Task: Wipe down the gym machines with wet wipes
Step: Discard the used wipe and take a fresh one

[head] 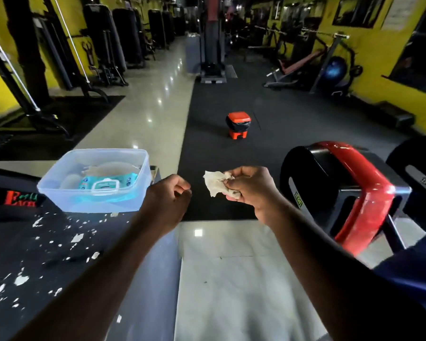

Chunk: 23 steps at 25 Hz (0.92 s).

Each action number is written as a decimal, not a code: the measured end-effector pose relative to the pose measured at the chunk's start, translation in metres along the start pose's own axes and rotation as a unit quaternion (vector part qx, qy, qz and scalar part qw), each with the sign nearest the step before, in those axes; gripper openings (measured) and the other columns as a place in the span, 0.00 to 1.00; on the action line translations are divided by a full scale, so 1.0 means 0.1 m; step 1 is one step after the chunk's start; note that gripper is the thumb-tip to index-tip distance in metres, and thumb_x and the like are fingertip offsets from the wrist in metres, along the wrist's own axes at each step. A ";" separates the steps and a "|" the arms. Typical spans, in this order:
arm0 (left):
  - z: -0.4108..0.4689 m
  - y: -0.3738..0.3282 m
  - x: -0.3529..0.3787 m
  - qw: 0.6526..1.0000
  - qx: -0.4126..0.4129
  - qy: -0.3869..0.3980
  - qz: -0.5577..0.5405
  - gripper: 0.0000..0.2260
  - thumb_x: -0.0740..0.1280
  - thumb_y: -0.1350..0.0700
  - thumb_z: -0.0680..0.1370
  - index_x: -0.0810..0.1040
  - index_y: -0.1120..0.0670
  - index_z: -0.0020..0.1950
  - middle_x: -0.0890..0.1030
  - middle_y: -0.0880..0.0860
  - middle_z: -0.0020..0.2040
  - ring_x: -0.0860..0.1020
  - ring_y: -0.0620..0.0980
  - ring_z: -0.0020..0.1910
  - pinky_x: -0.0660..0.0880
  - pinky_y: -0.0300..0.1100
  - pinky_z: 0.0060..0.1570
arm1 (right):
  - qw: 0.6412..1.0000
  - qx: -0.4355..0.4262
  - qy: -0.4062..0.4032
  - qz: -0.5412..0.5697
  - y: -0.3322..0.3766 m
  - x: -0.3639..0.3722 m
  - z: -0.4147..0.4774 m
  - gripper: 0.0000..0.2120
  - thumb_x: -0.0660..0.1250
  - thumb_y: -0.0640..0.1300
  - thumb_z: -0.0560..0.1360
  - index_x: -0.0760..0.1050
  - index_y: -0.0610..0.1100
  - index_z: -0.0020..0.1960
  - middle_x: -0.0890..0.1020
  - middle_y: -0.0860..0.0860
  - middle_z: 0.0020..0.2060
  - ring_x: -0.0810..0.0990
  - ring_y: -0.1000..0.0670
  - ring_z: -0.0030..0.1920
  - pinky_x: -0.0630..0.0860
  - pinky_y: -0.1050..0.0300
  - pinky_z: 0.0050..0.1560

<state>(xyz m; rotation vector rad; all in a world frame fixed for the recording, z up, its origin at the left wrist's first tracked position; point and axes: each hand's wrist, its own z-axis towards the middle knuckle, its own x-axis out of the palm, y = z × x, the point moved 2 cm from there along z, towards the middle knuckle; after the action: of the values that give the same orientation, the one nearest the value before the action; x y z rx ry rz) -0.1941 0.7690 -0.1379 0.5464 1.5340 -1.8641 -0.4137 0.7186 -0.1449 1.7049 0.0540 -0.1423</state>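
Observation:
My right hand [250,187] grips a crumpled, off-white wet wipe [215,184] in front of me at chest height. My left hand [169,198] hangs beside it with loosely curled fingers and holds nothing. To its left a clear plastic box [133,200] stands on a worn black padded bench [47,254]. Inside the box lies a teal pack of wet wipes [106,184]. On the right stands a gym machine with a red frame [371,193] and black pads.
An orange bin [238,124] with a black liner stands on the dark rubber mat ahead. Black machines line the yellow wall on the left. Benches, a barbell rack and a blue ball [335,70] are at the right. Glossy tiled floor lies below me.

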 end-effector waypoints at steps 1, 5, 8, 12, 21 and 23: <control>0.23 0.06 0.08 1.000 0.008 0.008 -0.001 0.03 0.70 0.54 0.81 0.82 0.48 0.53 0.84 0.44 0.47 0.82 0.43 0.46 0.74 0.35 0.49 | 1.000 0.003 -0.011 -0.006 -0.02 -0.01 0.22 0.07 0.78 0.34 0.73 0.87 0.43 0.47 0.89 0.44 0.44 0.89 0.42 0.46 0.87 0.47 0.46; 1.31 0.18 0.30 0.999 0.019 0.042 -0.021 0.03 0.71 0.55 0.80 0.82 0.50 0.53 0.83 0.42 0.44 0.81 0.45 0.45 0.69 0.28 0.43 | 0.999 0.018 -0.050 -0.012 0.08 -0.03 1.05 0.06 0.78 0.35 0.73 0.87 0.44 0.47 0.89 0.45 0.43 0.89 0.42 0.46 0.87 0.48 0.47; 2.20 0.16 0.43 0.998 0.037 0.055 -0.022 0.04 0.72 0.53 0.79 0.83 0.51 0.53 0.83 0.42 0.44 0.81 0.45 0.46 0.70 0.27 0.41 | 0.997 0.011 -0.078 -0.011 0.26 -0.06 1.73 0.06 0.78 0.36 0.73 0.86 0.45 0.46 0.89 0.45 0.42 0.89 0.43 0.45 0.86 0.48 0.46; 3.44 0.08 0.75 0.995 0.062 0.082 -0.003 0.05 0.73 0.53 0.80 0.82 0.53 0.52 0.83 0.46 0.43 0.80 0.44 0.43 0.68 0.24 0.37 | 0.994 0.021 -0.107 0.015 0.40 -0.20 2.78 0.07 0.80 0.35 0.72 0.84 0.42 0.46 0.88 0.44 0.43 0.89 0.44 0.43 0.85 0.50 0.42; 6.47 0.09 1.84 0.993 0.053 0.103 0.026 0.05 0.72 0.50 0.80 0.82 0.52 0.52 0.82 0.46 0.44 0.80 0.43 0.44 0.71 0.32 0.39 | 0.994 0.012 -0.107 -0.006 0.66 -0.63 5.90 0.08 0.82 0.38 0.70 0.84 0.41 0.45 0.88 0.43 0.41 0.89 0.46 0.42 0.86 0.49 0.44; 7.03 0.10 1.96 0.994 0.050 0.097 0.012 0.05 0.72 0.50 0.80 0.81 0.51 0.51 0.82 0.46 0.44 0.79 0.43 0.44 0.71 0.33 0.39 | 0.994 0.011 -0.103 -0.021 0.83 -0.61 6.50 0.08 0.82 0.39 0.70 0.84 0.41 0.45 0.88 0.44 0.40 0.89 0.46 0.41 0.86 0.49 0.44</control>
<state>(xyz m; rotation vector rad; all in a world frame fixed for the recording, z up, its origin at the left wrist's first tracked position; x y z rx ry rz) -0.2633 0.0427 -0.1182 0.8089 1.5534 -1.9242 -0.5054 0.0671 -0.1421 1.7041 -0.0652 -0.3508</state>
